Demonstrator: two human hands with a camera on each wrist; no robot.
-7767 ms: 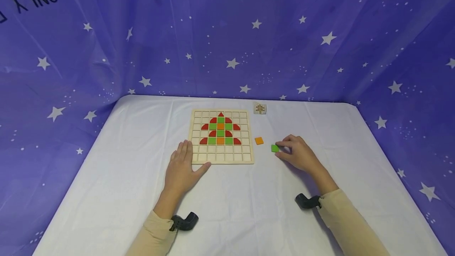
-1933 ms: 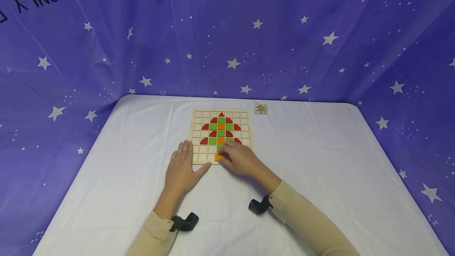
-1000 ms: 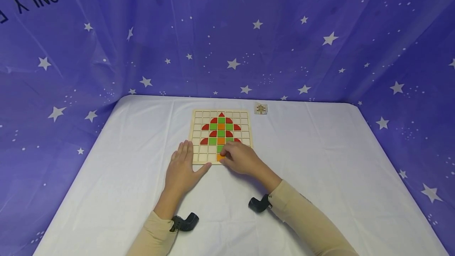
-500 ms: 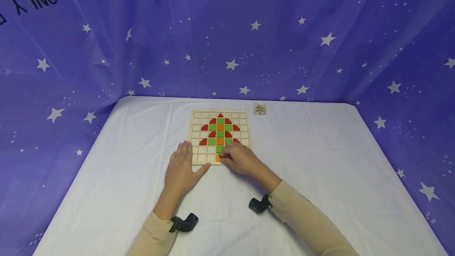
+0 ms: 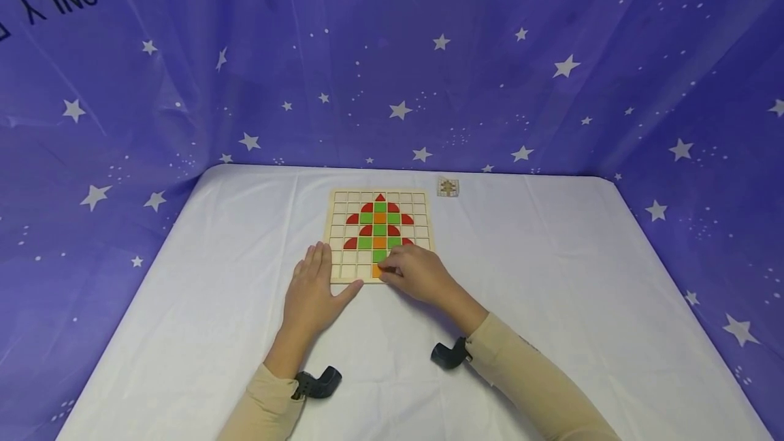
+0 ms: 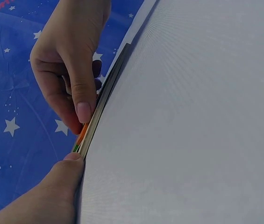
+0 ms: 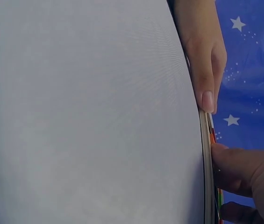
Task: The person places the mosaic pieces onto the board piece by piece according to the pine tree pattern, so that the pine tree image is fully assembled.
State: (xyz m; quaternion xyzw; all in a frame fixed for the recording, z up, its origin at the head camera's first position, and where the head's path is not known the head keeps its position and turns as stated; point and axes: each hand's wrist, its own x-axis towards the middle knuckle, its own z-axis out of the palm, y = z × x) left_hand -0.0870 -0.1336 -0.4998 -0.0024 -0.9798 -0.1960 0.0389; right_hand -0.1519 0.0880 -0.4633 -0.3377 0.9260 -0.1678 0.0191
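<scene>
A pale wooden grid board (image 5: 337, 231) lies on the table, bearing a tree pattern of red, green and orange pieces. My left hand (image 5: 311, 291) lies along its left side, fingers fairly straight and the thumb at the front edge. With thumb and index finger, my right hand (image 5: 419, 274) pinches an orange square tile (image 5: 376, 271) in the bottom row, partly covering it. Just above that sits a green square tile (image 5: 379, 256). The left wrist view shows the board's edge (image 6: 104, 102) from the side, with the right thumb and fingers at the orange tile.
A small square card (image 5: 448, 187) with a tree picture lies behind the board's right corner. White cloth (image 5: 551, 243) covers the table, and a purple starry curtain (image 5: 367, 53) hangs around its back and sides. Dark curved wrist mounts (image 5: 320, 383) stick out from both sleeves.
Since the oldest frame, the right hand has moved from the table onto the board; the green and orange tiles are now in its lower middle column. Lately the orange tile has shifted only slightly.
</scene>
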